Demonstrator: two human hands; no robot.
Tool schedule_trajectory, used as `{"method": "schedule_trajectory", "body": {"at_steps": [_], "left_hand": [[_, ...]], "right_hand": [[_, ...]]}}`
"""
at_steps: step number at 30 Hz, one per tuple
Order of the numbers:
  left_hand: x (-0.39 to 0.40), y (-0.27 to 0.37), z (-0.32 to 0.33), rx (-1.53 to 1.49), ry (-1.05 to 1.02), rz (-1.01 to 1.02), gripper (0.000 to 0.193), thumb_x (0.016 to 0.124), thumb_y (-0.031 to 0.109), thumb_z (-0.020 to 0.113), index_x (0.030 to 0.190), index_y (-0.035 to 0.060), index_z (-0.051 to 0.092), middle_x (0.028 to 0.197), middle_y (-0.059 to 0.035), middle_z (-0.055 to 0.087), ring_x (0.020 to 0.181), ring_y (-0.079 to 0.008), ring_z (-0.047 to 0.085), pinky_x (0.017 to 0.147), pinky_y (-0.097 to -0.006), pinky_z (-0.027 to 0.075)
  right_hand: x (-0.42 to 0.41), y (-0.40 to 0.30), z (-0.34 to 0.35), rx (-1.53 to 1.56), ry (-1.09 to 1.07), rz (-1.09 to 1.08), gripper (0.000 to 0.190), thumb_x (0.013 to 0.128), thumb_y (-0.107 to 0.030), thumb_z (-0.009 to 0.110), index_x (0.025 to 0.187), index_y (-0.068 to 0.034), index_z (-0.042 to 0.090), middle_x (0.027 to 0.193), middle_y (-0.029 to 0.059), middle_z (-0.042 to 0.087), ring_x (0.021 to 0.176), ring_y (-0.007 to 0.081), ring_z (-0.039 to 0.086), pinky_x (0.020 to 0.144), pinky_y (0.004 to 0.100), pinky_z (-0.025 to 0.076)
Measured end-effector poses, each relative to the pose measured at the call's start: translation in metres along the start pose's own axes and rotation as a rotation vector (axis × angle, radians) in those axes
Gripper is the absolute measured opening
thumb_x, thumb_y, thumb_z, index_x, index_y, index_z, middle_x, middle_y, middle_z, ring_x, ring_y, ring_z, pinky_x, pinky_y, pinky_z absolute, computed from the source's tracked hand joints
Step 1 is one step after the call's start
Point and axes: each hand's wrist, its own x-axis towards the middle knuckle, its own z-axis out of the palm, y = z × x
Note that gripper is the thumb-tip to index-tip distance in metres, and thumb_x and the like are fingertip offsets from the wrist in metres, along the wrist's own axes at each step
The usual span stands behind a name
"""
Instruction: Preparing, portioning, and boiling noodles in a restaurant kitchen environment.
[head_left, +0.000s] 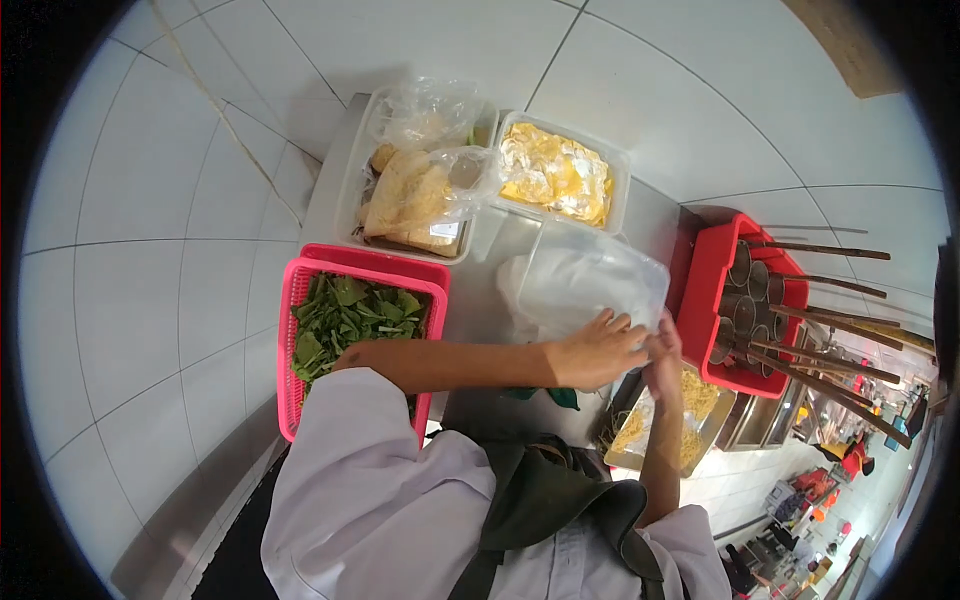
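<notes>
A translucent plastic lid or shallow container (596, 266) lies over something white and crumpled, perhaps a plastic bag, on the steel table. Both hands are at its near right corner. My left hand (600, 351) reaches across from the left, its fingertips over the near edge; how firmly it grips is hard to tell. At the corner itself, my right hand (663, 356) pinches the edge. Just beyond stands an uncovered plastic container (619, 169) of yellow sheets (551, 172) dusted with white powder.
Left, a pink basket (439, 315) holds cut leafy greens (352, 319). Behind it, a clear bin (349, 202) contains bagged food (412, 195). A red crate (705, 292) of long-handled strainers (825, 315) stands right; their handles jut outward. A noodle tray (697, 442) sits below the crate. Tiled walls (450, 45) border the table.
</notes>
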Motion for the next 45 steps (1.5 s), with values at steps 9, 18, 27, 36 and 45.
{"method": "schedule_trajectory", "body": {"at_steps": [9,18,27,36,45], "left_hand": [[0.014,-0.151,-0.060,-0.119,0.443,-0.494,0.034,0.077,0.000,0.064,0.110,0.0049,0.058,0.105,-0.0169,0.054,0.098,-0.0343,0.054,0.087,-0.0410,0.045],[0.016,-0.262,-0.099,0.147,0.019,-0.618,0.054,0.075,-0.008,0.055,0.128,0.0021,0.052,0.127,-0.0207,0.052,0.122,-0.0384,0.047,0.104,-0.0434,0.037],[0.015,-0.233,-0.102,0.088,-0.288,-0.549,0.074,0.073,0.026,0.077,0.139,0.0128,0.045,0.140,-0.0147,0.039,0.131,-0.0402,0.034,0.109,-0.0497,0.028],[0.003,-0.227,-0.096,0.014,0.120,-0.551,0.063,0.076,0.011,0.070,0.135,0.0079,0.047,0.125,-0.0183,0.053,0.119,-0.0338,0.051,0.100,-0.0403,0.042],[-0.006,-0.207,-0.106,-0.541,0.469,-0.717,0.040,0.084,0.008,0.064,0.123,0.0056,0.056,0.104,-0.0140,0.066,0.092,-0.0202,0.064,0.081,-0.0304,0.050]], "right_hand": [[0.138,-0.047,0.117,-0.628,-0.007,-0.440,0.027,0.088,-0.011,0.063,0.113,0.000,0.062,0.108,0.0152,0.064,0.098,0.0267,0.064,0.080,0.0368,0.052],[0.207,-0.017,0.171,-1.100,0.131,-0.718,0.010,0.080,-0.013,0.063,0.087,-0.005,0.064,0.090,0.0131,0.063,0.086,0.0336,0.062,0.073,0.0479,0.047],[0.220,-0.075,0.125,-0.669,-0.218,-0.538,0.020,0.091,-0.006,0.061,0.111,-0.002,0.062,0.092,0.0043,0.065,0.080,0.0125,0.061,0.070,0.0269,0.051],[0.203,-0.040,0.109,-1.040,-0.238,-0.488,0.058,0.081,-0.013,0.067,0.134,0.002,0.046,0.116,0.0240,0.054,0.109,0.0398,0.055,0.094,0.0406,0.046],[0.185,-0.069,0.115,-1.142,-0.380,-0.309,0.032,0.078,-0.015,0.066,0.108,-0.002,0.061,0.097,0.0177,0.064,0.105,0.0365,0.058,0.089,0.0454,0.048]]}}
